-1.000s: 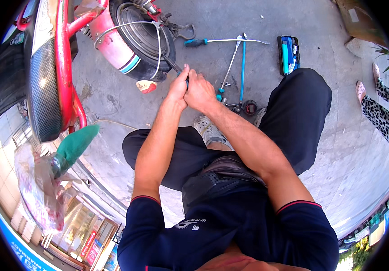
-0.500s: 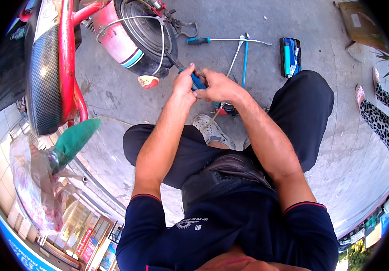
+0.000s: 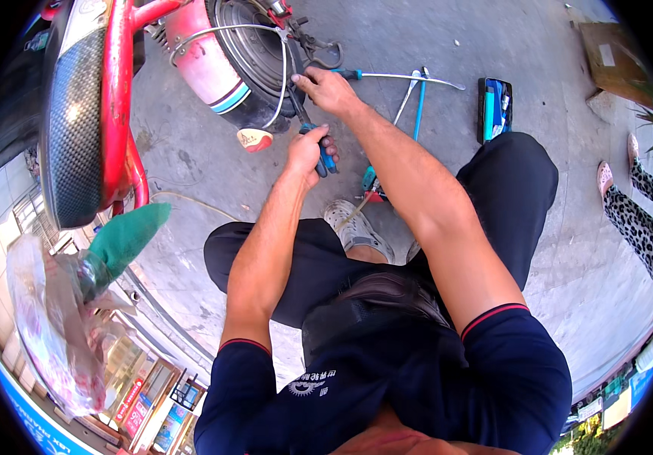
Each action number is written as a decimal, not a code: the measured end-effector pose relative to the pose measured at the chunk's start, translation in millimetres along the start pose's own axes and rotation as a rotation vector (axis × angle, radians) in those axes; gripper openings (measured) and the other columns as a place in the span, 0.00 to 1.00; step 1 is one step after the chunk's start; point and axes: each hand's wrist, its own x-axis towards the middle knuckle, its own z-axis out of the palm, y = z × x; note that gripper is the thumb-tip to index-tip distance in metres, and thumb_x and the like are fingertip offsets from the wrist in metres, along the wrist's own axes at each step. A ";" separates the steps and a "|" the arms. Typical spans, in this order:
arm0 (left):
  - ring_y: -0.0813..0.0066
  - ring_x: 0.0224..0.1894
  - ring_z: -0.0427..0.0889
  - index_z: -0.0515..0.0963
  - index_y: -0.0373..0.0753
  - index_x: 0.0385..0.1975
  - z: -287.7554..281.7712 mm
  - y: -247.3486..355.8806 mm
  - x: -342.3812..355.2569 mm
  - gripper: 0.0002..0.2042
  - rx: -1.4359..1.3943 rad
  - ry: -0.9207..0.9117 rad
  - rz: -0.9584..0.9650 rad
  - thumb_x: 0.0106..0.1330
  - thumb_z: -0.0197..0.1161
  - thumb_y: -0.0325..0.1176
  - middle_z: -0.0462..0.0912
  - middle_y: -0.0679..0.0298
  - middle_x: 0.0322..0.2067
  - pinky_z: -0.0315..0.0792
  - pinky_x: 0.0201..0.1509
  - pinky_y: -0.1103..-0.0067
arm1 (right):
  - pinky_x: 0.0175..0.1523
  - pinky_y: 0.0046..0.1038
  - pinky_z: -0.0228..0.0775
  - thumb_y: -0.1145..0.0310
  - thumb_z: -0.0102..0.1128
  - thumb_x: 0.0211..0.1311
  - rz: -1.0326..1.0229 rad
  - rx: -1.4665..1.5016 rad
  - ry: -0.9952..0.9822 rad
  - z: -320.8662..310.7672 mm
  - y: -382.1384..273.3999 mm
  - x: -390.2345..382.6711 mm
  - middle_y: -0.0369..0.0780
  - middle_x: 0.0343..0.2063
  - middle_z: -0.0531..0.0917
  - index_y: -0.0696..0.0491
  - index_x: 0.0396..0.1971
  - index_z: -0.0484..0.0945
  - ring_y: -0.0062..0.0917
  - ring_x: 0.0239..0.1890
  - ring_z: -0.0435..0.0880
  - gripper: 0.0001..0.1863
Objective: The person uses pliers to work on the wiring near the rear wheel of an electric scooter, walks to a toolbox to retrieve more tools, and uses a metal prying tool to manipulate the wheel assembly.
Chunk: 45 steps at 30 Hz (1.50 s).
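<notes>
My left hand (image 3: pixel 309 158) is wrapped around the blue-and-black handles of a pair of long-nosed pliers (image 3: pixel 327 161). Their dark jaws reach up to the black tyre (image 3: pixel 272 106) of a scooter wheel with a pink-and-white mudguard (image 3: pixel 203 70). My right hand (image 3: pixel 331 92) is at the tyre's right edge, beside the plier jaws, with fingers bent and drawn together. What lies between those fingertips is too small to make out. Just behind that hand, a screwdriver-like lever (image 3: pixel 410 76) with a blue handle lies on the ground, its handle partly covered.
A blue rod (image 3: pixel 420 108) crosses a silver lever on the pavement. Further right lies a black tool case (image 3: pixel 495 111) with blue items. A teal-and-red tool (image 3: pixel 372 186) rests by my shoe. The red scooter frame (image 3: pixel 118 106) stands left; a person's legs (image 3: pixel 637 208) show far right.
My right hand has left the plier handles and moved up to the tyre edge. My left hand keeps the pliers, now lower and nearer me, with the handles visible.
</notes>
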 end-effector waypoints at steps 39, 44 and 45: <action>0.73 0.26 0.72 0.68 0.43 0.34 -0.7 7.2 -14.1 0.06 -0.022 -0.058 -0.038 0.72 0.54 0.36 0.69 0.70 0.22 0.71 0.34 0.70 | 0.46 0.43 0.72 0.49 0.55 0.69 -0.250 -0.136 -0.128 -5.5 -10.5 12.4 0.51 0.34 0.84 0.55 0.43 0.78 0.49 0.42 0.82 0.22; 0.73 0.26 0.73 0.68 0.43 0.34 -2.0 7.2 -13.1 0.06 -0.024 -0.082 -0.032 0.72 0.54 0.36 0.69 0.70 0.22 0.71 0.34 0.70 | 0.43 0.45 0.71 0.48 0.54 0.70 -0.343 -0.100 -0.183 -9.8 -8.3 13.2 0.51 0.31 0.83 0.55 0.40 0.78 0.50 0.39 0.81 0.22; 0.73 0.26 0.73 0.68 0.43 0.34 -0.6 6.7 -12.2 0.06 -0.020 -0.083 -0.033 0.72 0.54 0.36 0.69 0.70 0.21 0.72 0.34 0.70 | 0.43 0.45 0.71 0.48 0.54 0.70 -0.353 -0.078 -0.179 -9.3 -5.5 14.8 0.51 0.32 0.83 0.55 0.40 0.78 0.50 0.40 0.81 0.21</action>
